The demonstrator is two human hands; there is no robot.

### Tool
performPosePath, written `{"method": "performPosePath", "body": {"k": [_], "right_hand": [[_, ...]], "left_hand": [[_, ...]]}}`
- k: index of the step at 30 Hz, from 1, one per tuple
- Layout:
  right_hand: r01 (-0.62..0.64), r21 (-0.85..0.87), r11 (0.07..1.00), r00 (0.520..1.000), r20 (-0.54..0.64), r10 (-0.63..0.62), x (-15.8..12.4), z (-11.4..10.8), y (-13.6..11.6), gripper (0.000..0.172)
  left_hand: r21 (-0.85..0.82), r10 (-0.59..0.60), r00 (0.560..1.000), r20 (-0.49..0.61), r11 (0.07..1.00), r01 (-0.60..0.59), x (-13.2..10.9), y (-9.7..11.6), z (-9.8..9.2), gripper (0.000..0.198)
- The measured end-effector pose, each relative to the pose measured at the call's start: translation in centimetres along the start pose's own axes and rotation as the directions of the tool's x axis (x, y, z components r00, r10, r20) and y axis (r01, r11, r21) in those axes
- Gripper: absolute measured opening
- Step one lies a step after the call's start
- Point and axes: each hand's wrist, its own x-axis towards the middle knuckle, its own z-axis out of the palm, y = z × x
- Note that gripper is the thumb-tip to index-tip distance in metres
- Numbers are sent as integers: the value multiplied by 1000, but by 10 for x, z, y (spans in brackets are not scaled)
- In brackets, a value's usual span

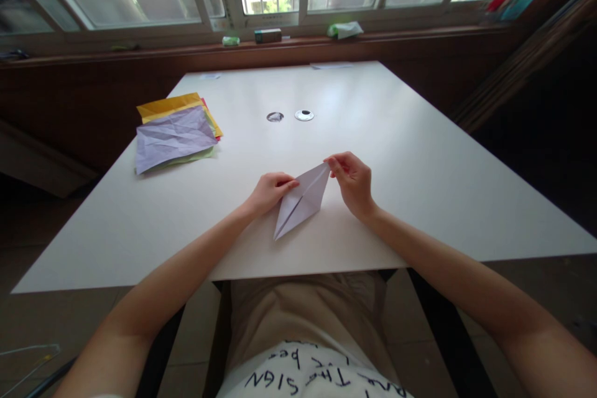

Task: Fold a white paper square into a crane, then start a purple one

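Note:
A white paper (301, 200), folded into a long pointed kite shape, lies on the white table (420, 155) in front of me. My left hand (269, 191) presses its fingertips on the paper's left edge, fingers curled. My right hand (353, 182) pinches the paper's upper right tip between thumb and fingers. The lower point of the paper reaches toward the table's near edge.
A stack of creased coloured sheets (175, 130), lilac on top with yellow, red and green beneath, lies at the table's left. Two round cable holes (290, 115) sit mid-table. Small items rest on the window sill (345, 29) beyond the far edge.

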Motion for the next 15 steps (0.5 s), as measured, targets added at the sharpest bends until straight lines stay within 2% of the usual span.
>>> {"method": "performPosePath", "body": {"k": [3,6,10,12,15], "right_hand": [[19,-41,999,999,-35,-21,1,0,1,13],[86,-86,993,993,-77,-93,1,-1,0,8],[214,-167,963,970,-78,-229,-1,-3,-5,6],[259,-176,950,964,-15,-265,-2,-3,-8,5],[307,-164,938,944,181,-277,-4,-2,-9,5]], "left_hand": [[19,15,996,88,1000,-16,1,-2,-2,28],[58,43,987,155,997,-52,1,-2,-4,27],[194,108,983,151,971,-137,-2,1,-4,24],[292,146,978,149,939,-185,-3,3,-3,24],[419,180,974,137,880,-222,-4,3,-2,24]]}}
